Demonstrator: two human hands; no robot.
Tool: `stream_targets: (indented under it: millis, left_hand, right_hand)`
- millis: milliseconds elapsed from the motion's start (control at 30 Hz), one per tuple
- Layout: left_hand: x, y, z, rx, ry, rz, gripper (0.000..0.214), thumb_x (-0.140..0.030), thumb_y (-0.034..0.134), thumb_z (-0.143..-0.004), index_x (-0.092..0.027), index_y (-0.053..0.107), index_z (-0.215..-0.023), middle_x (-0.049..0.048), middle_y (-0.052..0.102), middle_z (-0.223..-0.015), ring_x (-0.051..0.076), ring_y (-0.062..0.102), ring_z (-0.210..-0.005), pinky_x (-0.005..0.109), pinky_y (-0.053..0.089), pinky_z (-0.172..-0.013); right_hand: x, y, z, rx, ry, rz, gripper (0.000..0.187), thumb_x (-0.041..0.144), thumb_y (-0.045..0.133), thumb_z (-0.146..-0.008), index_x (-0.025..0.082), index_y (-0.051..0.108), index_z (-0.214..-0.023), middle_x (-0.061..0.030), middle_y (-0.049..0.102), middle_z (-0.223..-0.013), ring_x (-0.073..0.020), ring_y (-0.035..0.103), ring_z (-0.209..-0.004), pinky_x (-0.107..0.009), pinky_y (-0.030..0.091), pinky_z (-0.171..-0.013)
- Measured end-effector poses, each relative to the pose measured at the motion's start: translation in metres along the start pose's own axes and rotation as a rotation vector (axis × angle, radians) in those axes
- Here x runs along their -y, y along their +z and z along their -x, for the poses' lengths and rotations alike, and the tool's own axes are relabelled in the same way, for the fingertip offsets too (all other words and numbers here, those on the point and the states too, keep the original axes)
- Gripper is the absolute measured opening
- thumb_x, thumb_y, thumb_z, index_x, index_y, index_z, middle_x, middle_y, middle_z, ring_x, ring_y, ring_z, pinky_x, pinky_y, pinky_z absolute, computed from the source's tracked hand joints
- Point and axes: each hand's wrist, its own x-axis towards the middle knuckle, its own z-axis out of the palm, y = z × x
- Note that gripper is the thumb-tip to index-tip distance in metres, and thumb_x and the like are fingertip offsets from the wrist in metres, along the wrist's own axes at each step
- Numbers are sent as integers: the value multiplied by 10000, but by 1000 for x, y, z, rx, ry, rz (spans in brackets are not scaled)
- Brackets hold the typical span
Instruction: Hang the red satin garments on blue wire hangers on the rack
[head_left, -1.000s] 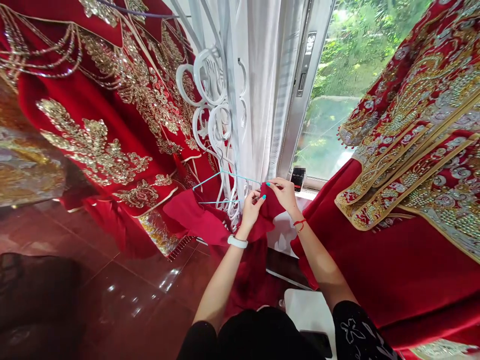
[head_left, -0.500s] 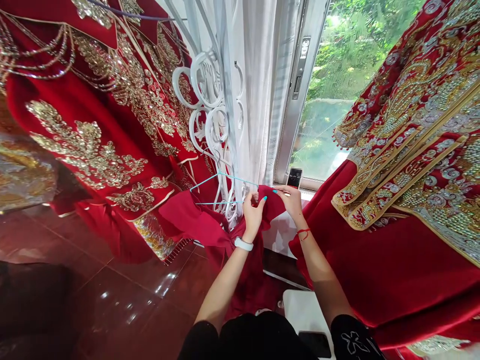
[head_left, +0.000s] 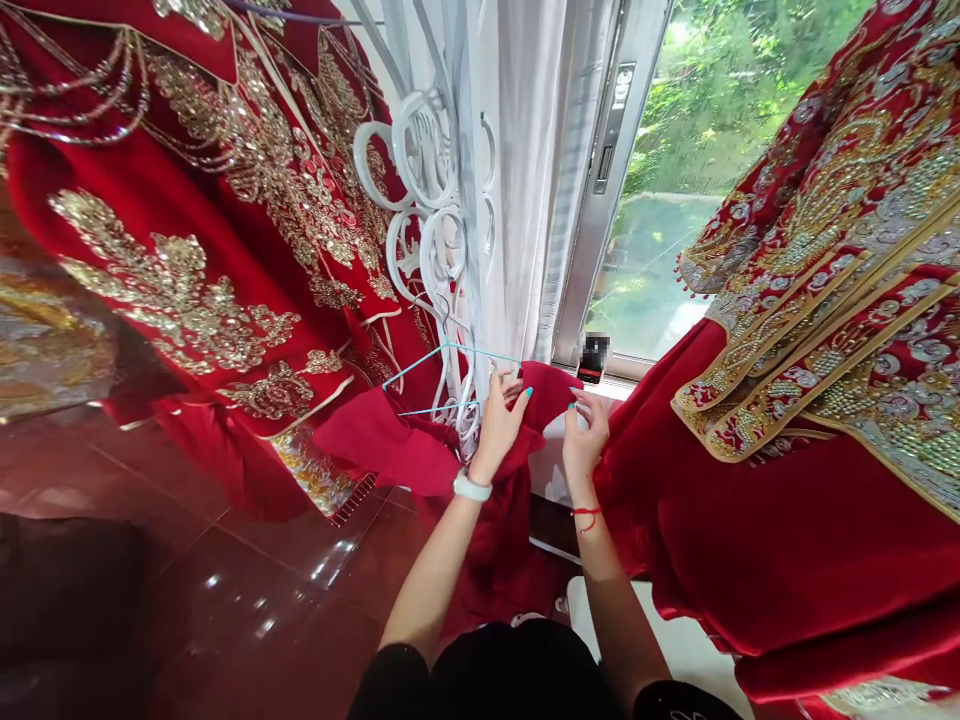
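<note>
A dark red garment [head_left: 390, 447] hangs on a thin light-blue hanger [head_left: 420, 362] in front of me. My left hand [head_left: 501, 425] is closed on the garment near the hanger's right end, thumb pointing up; what the fingertips pinch is partly hidden. To its right, my right hand [head_left: 586, 440] is just beside the garment's right edge. Its fingers are bent, thumb and forefinger slightly apart, and I see no cloth between them. The garment's lower part falls behind my left forearm towards the floor.
White scrolled metalwork [head_left: 427, 230] stands behind the hanger, beside a white curtain [head_left: 517, 200] and a window [head_left: 645, 250]. A small dark device [head_left: 592, 358] rests at the sill. Embroidered red garments hang left [head_left: 187, 290] and right [head_left: 817, 300]. A white seat [head_left: 690, 640] is below right.
My right hand has moved down and away from the garment's right edge, its thumb and forefinger parting. My left hand stays on the garment, shifted slightly left.
</note>
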Motion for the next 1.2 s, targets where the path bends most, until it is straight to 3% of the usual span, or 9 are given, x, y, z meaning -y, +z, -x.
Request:
stream_targets:
  millis: [100, 200, 300, 400, 533, 733, 1033, 1133, 1200]
  left_hand:
    - [-11, -41, 38, -61, 53, -54, 304, -317, 605, -926, -255, 507, -1207, 112, 690, -1168, 211, 693, -1114, 377, 556, -956]
    - [-26, -98, 56, -404, 138, -283, 218, -297, 564, -930, -240, 529, -1138, 90, 678, -1098, 217, 677, -1065, 406, 546, -975]
    - [-32, -148, 43, -696, 180, -667, 413, -299, 687, -830, -217, 528, -1202, 127, 624, -1265, 284, 576, -1247, 488, 449, -1117]
    - [-23, -176, 19, -602, 125, -859, 549, -310, 732, -790, -179, 539, -1287, 173, 604, -1352, 344, 528, -1323, 529, 364, -1181]
    - [-12, -187, 8, -484, 12, -953, 346, -249, 599, -873, -170, 644, -1207, 185, 677, -1278, 370, 588, -1262, 528, 423, -1110]
    - [-31, -190, 15, -320, -129, -1231, 416, -219, 463, -944, -138, 620, -1320, 193, 685, -1312, 337, 650, -1195, 427, 514, -975]
    - [-47, -177, 8, -196, -241, -1548, 370, -212, 332, -996, -81, 584, -1232, 239, 707, -1144, 330, 690, -1077, 349, 513, -819]
    - [-51, -187, 3, -129, -219, -1580, 370, -201, 321, -996, -65, 576, -1228, 226, 713, -1042, 325, 710, -982, 347, 507, -799]
    - [-51, -200, -1, -176, -235, -1533, 371, -194, 348, -985, -64, 575, -1247, 212, 712, -970, 331, 712, -924, 371, 507, -801]
  right_hand:
    - [7, 6, 8, 30, 11, -5, 338, 267, 566, -877, 245, 634, -1207, -123, 671, -1176, -252, 651, -1046, -414, 584, -901]
    - [16, 22, -3, 132, -71, 60, 506, 325, 650, -855, 250, 553, -1346, -146, 622, -1317, -300, 581, -1222, -515, 485, -1079]
    - [22, 49, -18, 261, -118, 126, 565, 347, 678, -847, 240, 529, -1381, -172, 534, -1454, -354, 434, -1400, -619, 298, -1202]
    - [19, 74, -26, 324, -96, 168, 372, 294, 599, -896, 212, 624, -1258, -190, 530, -1460, -378, 342, -1457, -660, 204, -1220]
    - [13, 84, -28, 321, -80, 232, 318, 185, 490, -930, 220, 680, -1183, -167, 555, -1457, -371, 338, -1468, -630, 275, -1201]
    - [21, 67, -40, 464, -158, 516, 416, 84, 450, -914, 212, 657, -1251, -151, 632, -1379, -346, 471, -1360, -538, 428, -1102]
    - [42, 77, -47, 499, -145, 818, 328, 93, 438, -940, 173, 662, -1167, -183, 719, -1081, -311, 624, -1043, -390, 476, -868]
    - [44, 77, -62, 554, -100, 877, 336, 80, 428, -946, 171, 664, -1167, -169, 715, -937, -263, 653, -876, -331, 441, -758]
    - [39, 75, -78, 555, -89, 862, 337, 82, 451, -929, 176, 679, -1159, -145, 704, -864, -246, 647, -817, -317, 417, -732]
